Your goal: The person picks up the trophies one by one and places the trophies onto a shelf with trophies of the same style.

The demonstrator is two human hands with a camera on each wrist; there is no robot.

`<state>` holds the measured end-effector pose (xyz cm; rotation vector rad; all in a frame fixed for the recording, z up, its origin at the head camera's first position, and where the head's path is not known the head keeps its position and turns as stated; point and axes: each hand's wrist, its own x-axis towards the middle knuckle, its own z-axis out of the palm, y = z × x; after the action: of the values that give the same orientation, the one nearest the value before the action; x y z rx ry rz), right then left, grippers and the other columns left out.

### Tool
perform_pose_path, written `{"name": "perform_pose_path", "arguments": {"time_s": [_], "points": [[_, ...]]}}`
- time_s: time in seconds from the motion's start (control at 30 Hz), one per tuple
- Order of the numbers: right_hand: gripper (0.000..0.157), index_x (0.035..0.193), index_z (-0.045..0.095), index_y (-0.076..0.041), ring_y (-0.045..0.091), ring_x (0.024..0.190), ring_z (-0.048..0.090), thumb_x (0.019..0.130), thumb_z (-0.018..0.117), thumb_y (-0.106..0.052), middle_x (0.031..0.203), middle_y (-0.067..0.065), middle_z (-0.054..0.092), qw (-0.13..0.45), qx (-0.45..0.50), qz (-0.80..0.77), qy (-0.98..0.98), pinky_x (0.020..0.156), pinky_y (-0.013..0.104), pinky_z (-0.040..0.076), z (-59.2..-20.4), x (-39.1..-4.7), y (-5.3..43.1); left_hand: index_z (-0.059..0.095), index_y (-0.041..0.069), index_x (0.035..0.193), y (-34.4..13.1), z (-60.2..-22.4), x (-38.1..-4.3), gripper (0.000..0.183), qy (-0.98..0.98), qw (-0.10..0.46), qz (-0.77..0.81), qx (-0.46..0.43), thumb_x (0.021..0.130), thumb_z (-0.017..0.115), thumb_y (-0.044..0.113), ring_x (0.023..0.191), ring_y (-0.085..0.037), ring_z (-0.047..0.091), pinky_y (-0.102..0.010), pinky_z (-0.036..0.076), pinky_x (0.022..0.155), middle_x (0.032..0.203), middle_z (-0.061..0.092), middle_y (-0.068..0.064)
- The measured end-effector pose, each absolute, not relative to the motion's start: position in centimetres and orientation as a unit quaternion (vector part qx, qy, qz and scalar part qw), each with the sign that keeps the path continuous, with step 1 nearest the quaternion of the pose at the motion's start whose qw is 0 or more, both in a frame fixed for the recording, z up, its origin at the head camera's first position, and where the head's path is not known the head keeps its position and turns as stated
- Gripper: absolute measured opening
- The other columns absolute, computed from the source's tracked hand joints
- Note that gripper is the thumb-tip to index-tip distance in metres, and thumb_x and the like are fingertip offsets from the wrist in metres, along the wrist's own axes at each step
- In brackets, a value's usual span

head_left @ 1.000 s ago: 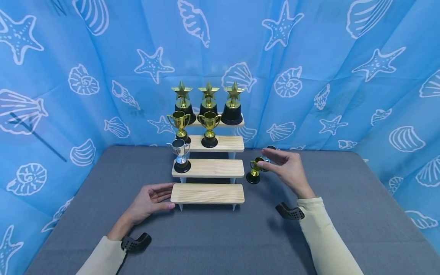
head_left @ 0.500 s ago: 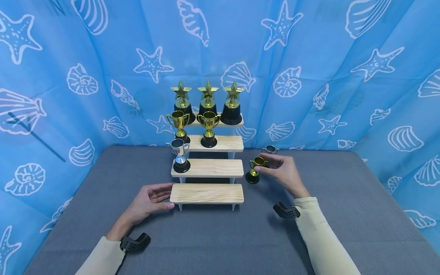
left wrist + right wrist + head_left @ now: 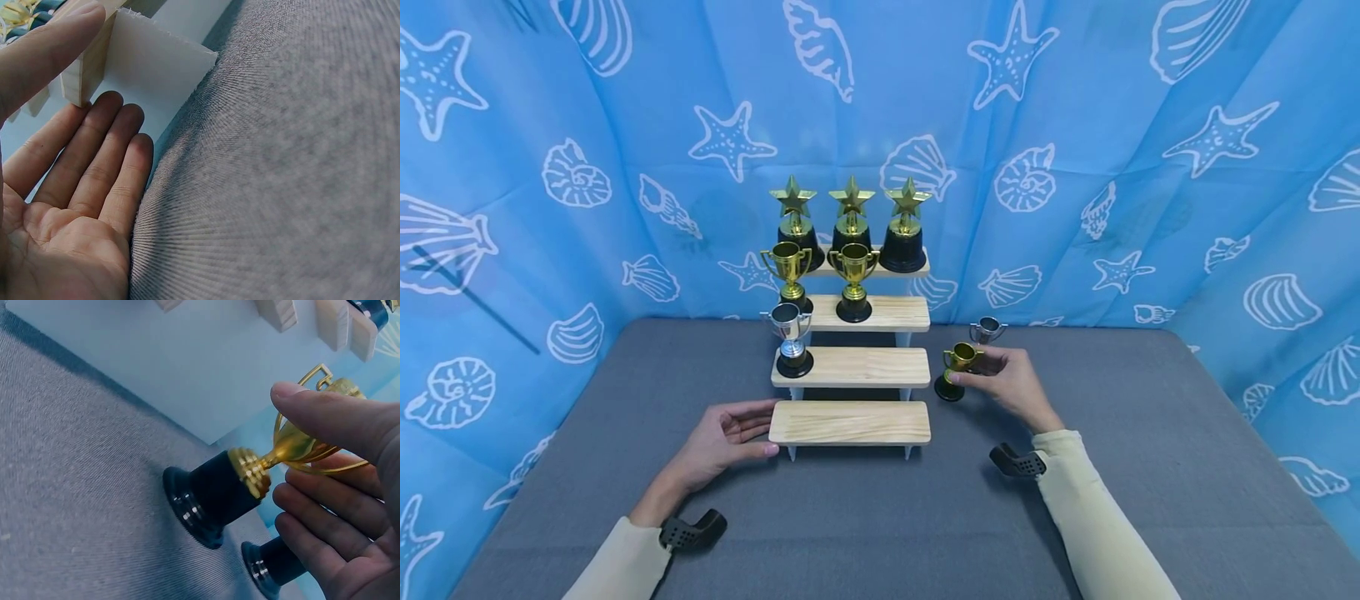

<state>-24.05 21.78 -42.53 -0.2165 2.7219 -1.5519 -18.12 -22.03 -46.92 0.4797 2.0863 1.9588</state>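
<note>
In the head view my left hand [image 3: 718, 442] lies beside the left end of the lowest board of a stepped wooden display stand [image 3: 850, 423]. Its thumb [image 3: 56, 53] shows over the board's end in the left wrist view, fingers extended by the pale side panel. My right hand [image 3: 1007, 383] surrounds a small gold trophy cup [image 3: 961, 357] standing upright on the table right of the stand. Thumb on one side and fairly straight fingers on the other flank the cup [image 3: 294, 442]; firm contact cannot be told. Its black base [image 3: 212, 494] rests on the cloth.
Star trophies [image 3: 904, 237] fill the top step. Two gold cups [image 3: 854, 275] stand on the second step, and a silver cup [image 3: 790, 333] on the third, at left. Another silver cup [image 3: 987, 329] stands behind my right hand. A blue shell-patterned curtain [image 3: 1030, 233] surrounds the grey table [image 3: 865, 525].
My right hand has come down and slightly left around the gold cup, uncovering the silver cup behind. The gold cup stays in place. My left hand has kept its place by the stand.
</note>
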Motion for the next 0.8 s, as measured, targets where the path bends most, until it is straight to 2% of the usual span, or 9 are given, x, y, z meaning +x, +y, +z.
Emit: {"name": "perform_pose_path", "arguments": {"time_s": [0.23,0.5,0.8], "points": [[0.044,0.116,0.073,0.003,0.031,0.104,0.07,0.084,0.086,-0.024,0.111,0.018,0.074,0.01,-0.067,-0.483,0.873,0.092,0.047,0.059,-43.5,-24.5,21.9,0.046,-0.013,0.143,-22.0,-46.8,-18.1,0.071,0.716,0.122,0.669,0.159,0.083,0.081,0.0,0.121,-0.014,0.063,-0.03,0.051,0.104,0.143,0.05,-0.032],[0.05,0.122,0.07,0.003,0.033,0.106,0.07,0.083,0.087,-0.024,0.116,0.019,0.072,0.017,-0.067,-0.478,0.875,0.095,0.049,0.058,-44.5,-24.8,21.8,0.046,-0.013,0.143,-22.0,-46.8,-18.1,0.071,0.716,0.123,0.669,0.157,0.083,0.081,0.0,0.121,-0.015,0.063,-0.029,0.052,0.103,0.144,0.05,-0.032],[0.043,0.114,0.074,0.003,0.03,0.099,0.071,0.082,0.087,-0.022,0.109,0.018,0.074,0.004,-0.079,-0.481,0.873,0.086,0.044,0.061,-45.1,-24.8,21.7,0.046,-0.012,0.143,-22.0,-46.7,-18.0,0.071,0.715,0.122,0.67,0.158,0.083,0.081,-0.001,0.121,-0.014,0.063,-0.029,0.052,0.103,0.144,0.05,-0.032]]}}
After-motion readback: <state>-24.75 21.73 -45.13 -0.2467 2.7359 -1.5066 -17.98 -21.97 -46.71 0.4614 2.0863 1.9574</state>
